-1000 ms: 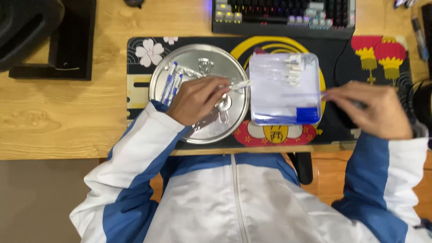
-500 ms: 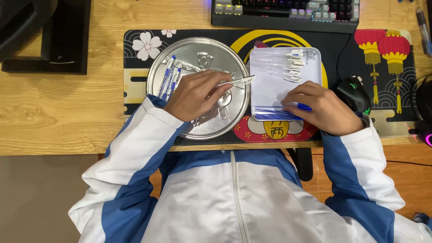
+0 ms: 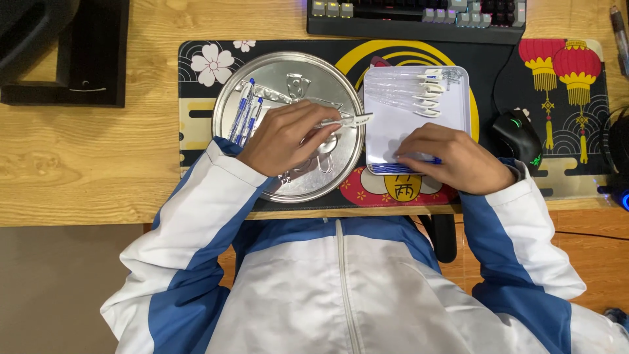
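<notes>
silver round tray [image 3: 288, 78], white rectangular tray [image 3: 458, 98], blue-white pens [image 3: 244, 118]

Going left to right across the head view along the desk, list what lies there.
Black stand base → round metal tray with blue pens → left hand holding a clear pen barrel → white rectangular tray → right hand → black mouse.

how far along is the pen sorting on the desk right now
A few blue pens lie finished-looking at the round metal tray's left edge. In hand: the left hand holds a clear pen barrel over that tray, while the right hand rests on a blue part in the white tray. Left: a row of clear barrels there.
</notes>
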